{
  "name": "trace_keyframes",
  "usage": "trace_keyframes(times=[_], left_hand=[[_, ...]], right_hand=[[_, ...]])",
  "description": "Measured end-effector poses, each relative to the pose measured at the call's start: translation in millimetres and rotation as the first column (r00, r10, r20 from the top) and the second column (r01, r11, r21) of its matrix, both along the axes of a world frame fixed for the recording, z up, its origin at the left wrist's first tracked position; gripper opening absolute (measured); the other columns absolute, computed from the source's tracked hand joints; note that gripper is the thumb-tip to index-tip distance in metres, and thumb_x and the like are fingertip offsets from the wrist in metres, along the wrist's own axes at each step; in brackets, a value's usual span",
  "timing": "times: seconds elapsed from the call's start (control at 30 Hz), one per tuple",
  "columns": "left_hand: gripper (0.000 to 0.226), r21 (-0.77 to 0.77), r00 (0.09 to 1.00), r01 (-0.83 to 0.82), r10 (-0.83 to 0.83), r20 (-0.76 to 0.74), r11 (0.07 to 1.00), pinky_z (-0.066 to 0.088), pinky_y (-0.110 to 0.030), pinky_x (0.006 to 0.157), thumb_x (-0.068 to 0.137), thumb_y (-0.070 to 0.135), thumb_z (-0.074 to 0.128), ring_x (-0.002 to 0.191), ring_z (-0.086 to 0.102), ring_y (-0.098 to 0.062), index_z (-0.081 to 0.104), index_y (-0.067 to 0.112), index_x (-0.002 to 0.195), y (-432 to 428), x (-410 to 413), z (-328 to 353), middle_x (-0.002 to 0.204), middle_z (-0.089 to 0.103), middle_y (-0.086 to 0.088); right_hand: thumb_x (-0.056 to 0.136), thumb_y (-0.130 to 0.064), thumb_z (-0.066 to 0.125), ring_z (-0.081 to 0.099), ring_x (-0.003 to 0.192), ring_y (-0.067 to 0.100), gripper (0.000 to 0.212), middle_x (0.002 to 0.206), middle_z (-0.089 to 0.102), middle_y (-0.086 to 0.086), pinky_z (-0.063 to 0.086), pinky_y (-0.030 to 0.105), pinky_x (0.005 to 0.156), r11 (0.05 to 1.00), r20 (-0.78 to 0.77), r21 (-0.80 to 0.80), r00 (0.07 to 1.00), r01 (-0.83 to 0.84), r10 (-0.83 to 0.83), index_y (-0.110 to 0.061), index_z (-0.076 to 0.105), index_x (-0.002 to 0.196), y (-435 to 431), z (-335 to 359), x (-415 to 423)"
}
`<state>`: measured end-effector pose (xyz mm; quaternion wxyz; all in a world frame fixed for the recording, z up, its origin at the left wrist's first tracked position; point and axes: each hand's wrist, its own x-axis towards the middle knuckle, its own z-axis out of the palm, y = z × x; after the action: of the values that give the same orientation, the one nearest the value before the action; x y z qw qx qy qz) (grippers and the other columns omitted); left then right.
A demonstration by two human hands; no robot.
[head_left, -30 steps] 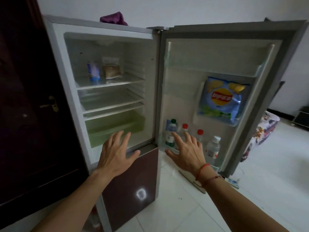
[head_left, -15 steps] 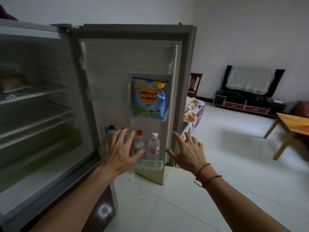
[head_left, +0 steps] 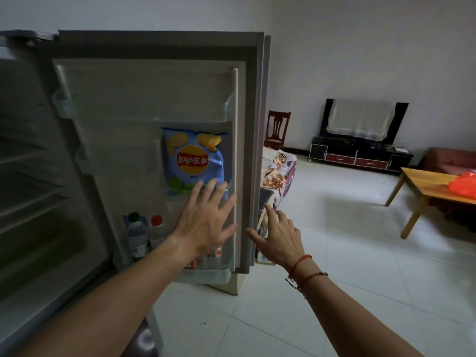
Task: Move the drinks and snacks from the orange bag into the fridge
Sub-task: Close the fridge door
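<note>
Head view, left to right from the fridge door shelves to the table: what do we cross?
green-cap bottle → red-cap bottle → chips bag → chair → TV stand → orange bag

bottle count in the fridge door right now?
2 plainly seen: green-capped bottle at the left end of the bottom door shelf, red-capped bottle just right of it. The left hand covers the rest of that shelf, so more may be hidden.
</note>
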<state>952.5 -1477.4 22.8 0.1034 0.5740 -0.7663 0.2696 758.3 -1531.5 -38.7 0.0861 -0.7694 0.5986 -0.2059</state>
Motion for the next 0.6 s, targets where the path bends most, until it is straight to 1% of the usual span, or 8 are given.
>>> trace_keyframes(times=[0.1,0.17,0.27,0.33,0.43,0.47,0.53,0.6], left_hand=[[0.068,-0.024,0.992,0.044,-0.041,0.119,0.999,0.03,-0.058,0.113,0.085,0.058,0.051,0.139,0.036,-0.038,0.054,0.014,0.137,-31.5,-17.8,9.6,0.147,0.044,-0.022],[0.068,-0.031,0.981,0.061,-0.054,0.184,0.998,0.025,-0.058,0.115,0.086,0.057,0.055,0.141,0.031,-0.038,0.052,0.014,0.139,-52.7,-30.5,14.8,0.149,0.04,-0.022],[0.067,-0.047,0.96,0.074,-0.058,0.272,0.996,0.017,-0.057,0.118,0.09,0.055,0.049,0.145,0.024,-0.037,0.046,0.014,0.142,-85.0,-46.9,22.4,0.154,0.033,-0.021],[0.065,-0.057,0.953,0.084,-0.064,0.296,0.995,0.011,-0.056,0.118,0.092,0.053,0.046,0.148,0.019,-0.036,0.046,0.013,0.143,-104.5,-55.9,27.2,0.157,0.028,-0.021],[0.065,-0.036,0.946,0.069,-0.054,0.32,0.997,0.003,-0.055,0.121,0.097,0.049,0.036,0.151,0.001,-0.033,0.032,0.011,0.15,-130.1,-66.2,27.1,0.162,0.01,-0.02],[0.065,-0.032,0.942,0.055,-0.041,0.332,0.998,0.002,-0.054,0.121,0.098,0.048,0.034,0.151,-0.003,-0.033,0.027,0.01,0.151,-136.2,-67.9,25.9,0.163,0.005,-0.02],[0.065,-0.025,0.94,0.021,-0.011,0.341,0.999,0.0,-0.053,0.121,0.1,0.047,0.03,0.151,-0.008,-0.033,0.022,0.01,0.153,-145.2,-67.8,23.6,0.163,0.0,-0.02],[0.067,-0.014,0.942,-0.025,0.028,0.334,1.0,-0.002,-0.051,0.121,0.1,0.048,0.027,0.151,-0.01,-0.033,0.018,0.009,0.154,-150.6,-64.1,22.5,0.163,-0.003,-0.021]], right_hand=[[0.089,-0.075,0.044,0.042,0.137,0.032,0.095,0.156,0.034,0.014,0.044,0.051,0.108,0.999,0.08,0.035,0.997,0.005,-0.008,-0.021,0.012,0.159,-29.0,-4.6,3.6],[0.086,-0.079,0.041,0.04,0.14,0.035,0.1,0.159,0.031,0.015,0.045,0.054,0.108,0.998,0.135,0.063,0.991,0.002,-0.011,-0.019,0.009,0.159,-47.0,-8.6,7.2],[0.083,-0.08,0.042,0.04,0.141,0.035,0.105,0.159,0.03,0.018,0.045,0.053,0.109,0.994,0.216,0.1,0.976,-0.032,0.01,-0.016,0.008,0.16,-72.2,-16.9,11.6],[0.08,-0.082,0.046,0.041,0.141,0.034,0.109,0.159,0.03,0.017,0.045,0.05,0.11,0.99,0.269,0.13,0.963,-0.058,0.021,-0.014,0.011,0.158,-89.0,-22.2,14.7],[0.071,-0.091,0.043,0.041,0.142,0.031,0.114,0.158,0.033,0.011,0.046,0.049,0.109,0.986,0.34,0.145,0.94,-0.079,0.025,-0.016,0.02,0.153,-113.0,-31.9,19.6],[0.071,-0.089,0.044,0.036,0.145,0.029,0.114,0.161,0.029,0.01,0.043,0.049,0.113,0.985,0.356,0.147,0.934,-0.095,0.037,-0.016,0.017,0.155,-118.4,-33.3,21.6],[0.077,-0.081,0.05,0.021,0.153,0.027,0.113,0.168,0.014,0.009,0.031,0.046,0.122,0.979,0.376,0.146,0.923,-0.141,0.077,-0.016,0.007,0.159,-122.9,-30.9,25.8],[0.083,-0.072,0.057,0.008,0.156,0.026,0.113,0.17,0.001,0.01,0.021,0.043,0.125,0.974,0.383,0.147,0.918,-0.17,0.102,-0.015,-0.001,0.161,-125.7,-29.6,28.5]])
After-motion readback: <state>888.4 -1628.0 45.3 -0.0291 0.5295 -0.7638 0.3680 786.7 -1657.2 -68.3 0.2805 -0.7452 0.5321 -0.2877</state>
